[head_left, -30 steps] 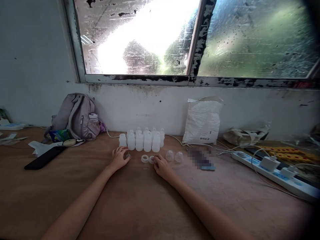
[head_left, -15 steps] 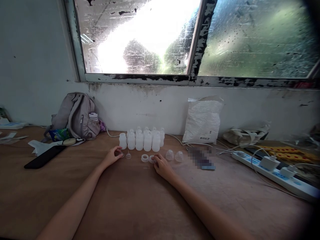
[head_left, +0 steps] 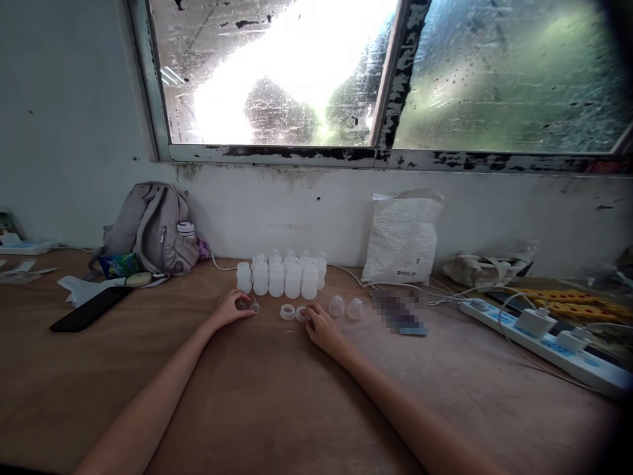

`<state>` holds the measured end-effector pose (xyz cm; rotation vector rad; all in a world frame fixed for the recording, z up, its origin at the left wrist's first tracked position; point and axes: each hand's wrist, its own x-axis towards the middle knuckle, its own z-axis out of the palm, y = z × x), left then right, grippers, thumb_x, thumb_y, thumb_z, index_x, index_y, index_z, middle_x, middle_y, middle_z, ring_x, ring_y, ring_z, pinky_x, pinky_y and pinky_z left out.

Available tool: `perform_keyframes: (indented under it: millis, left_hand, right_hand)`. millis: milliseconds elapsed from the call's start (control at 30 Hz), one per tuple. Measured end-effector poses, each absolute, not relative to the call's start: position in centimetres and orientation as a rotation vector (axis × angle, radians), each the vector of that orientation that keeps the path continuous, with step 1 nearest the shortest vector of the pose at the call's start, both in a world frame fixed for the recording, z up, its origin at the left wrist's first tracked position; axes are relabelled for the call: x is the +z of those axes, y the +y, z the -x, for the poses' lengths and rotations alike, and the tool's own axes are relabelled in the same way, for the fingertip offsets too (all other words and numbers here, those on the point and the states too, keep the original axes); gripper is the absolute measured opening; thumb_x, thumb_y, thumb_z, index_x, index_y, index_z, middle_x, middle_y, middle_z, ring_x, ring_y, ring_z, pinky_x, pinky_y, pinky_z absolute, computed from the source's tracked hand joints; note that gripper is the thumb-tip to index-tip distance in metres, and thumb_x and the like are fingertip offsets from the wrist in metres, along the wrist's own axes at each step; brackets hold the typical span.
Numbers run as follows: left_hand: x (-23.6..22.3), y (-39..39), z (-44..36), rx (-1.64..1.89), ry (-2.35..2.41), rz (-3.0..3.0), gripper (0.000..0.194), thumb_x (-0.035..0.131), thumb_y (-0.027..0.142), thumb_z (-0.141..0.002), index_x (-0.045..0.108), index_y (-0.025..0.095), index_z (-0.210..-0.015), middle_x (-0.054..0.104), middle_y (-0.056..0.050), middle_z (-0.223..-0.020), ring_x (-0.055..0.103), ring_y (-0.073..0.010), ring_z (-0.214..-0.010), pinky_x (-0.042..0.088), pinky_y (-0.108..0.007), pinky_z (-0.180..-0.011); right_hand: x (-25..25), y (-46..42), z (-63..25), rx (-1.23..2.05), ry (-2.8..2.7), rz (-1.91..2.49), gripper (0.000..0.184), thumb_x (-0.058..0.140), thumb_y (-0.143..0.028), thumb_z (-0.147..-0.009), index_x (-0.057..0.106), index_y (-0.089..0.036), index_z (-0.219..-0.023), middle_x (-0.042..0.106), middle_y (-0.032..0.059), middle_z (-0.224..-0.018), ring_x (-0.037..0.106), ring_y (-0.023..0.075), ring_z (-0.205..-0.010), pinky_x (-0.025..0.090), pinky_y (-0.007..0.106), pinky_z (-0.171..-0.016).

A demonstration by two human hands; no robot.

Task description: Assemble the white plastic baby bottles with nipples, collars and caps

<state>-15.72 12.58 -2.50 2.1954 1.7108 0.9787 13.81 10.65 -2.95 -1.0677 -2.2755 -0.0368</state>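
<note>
My left hand (head_left: 231, 310) rests on the table, thumb and fingers apart around a clear bottle nipple (head_left: 241, 304). A second clear nipple (head_left: 255, 306) sits just beyond its fingertips. My right hand (head_left: 321, 325) has its fingertips closed on the edge of a white bottle ring (head_left: 300, 315). Another white ring (head_left: 287, 312) lies flat directly to the left. Behind the hands, several whitish baby bottles (head_left: 293, 280) stand upright in rows; the bottle at the front left (head_left: 244, 278) has no nipple top. Two clear dome caps (head_left: 336, 305) stand right of my right hand.
A grey backpack (head_left: 153, 231) leans on the wall at the left, with a black flat case (head_left: 90, 310) before it. A white plastic bag (head_left: 403, 237) stands behind. To the right lie a blurred-out flat item (head_left: 413, 328), cables and a white power strip (head_left: 544, 343).
My left hand has shifted slightly right, its thumb reaching toward the second nipple. My right hand stays at the same ring. The view has moved very slightly.
</note>
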Motion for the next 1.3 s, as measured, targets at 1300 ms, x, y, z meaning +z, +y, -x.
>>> perform_keyframes:
  millis: [1300]
  left_hand:
    - [-0.9,11.1,14.7,1.381,1.645,-2.112,0.024,0.051,0.036,-0.072,0.056,0.018,-0.087,0.058,-0.004,-0.093,0.053,-0.0184,-0.093,0.039,-0.031,-0.084]
  right_hand:
    - [-3.0,10.5,-13.7,0.004,-2.259,1.105,0.029,0.041,-0.009,-0.076,0.050,-0.016,-0.103,0.048,0.0100,-0.110,0.051,0.0163,-0.095,0.040,0.029,-0.084]
